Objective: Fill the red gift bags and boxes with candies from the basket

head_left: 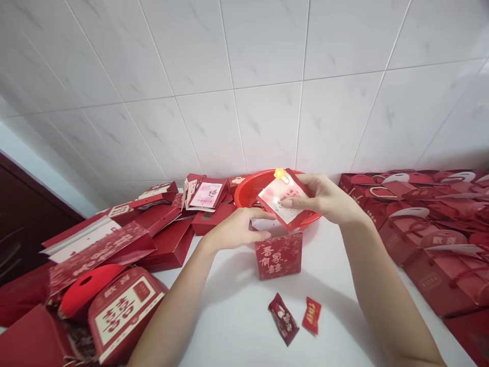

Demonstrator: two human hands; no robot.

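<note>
In the middle of the white table stands a small red paper gift box (280, 257) with gold Chinese characters, its top open. My left hand (240, 228) grips it by the upper left edge, thumb in front and fingers behind. Above the box, my right hand (324, 199) pinches a red-backed card (284, 196) with a pale pink printed face and a yellow flower clip at its top. The card is tilted. Two wrapped candies lie on the table in front of the box: a dark red one (283, 319) and a smaller bright red one (312, 316).
A red plastic basket (248, 191) stands behind the box, against the tiled wall (267, 122). Red boxes (126, 311) and flat packaging are heaped on the left, with several cards (208, 194) at the back. Rows of red handled boxes (431, 255) fill the right side.
</note>
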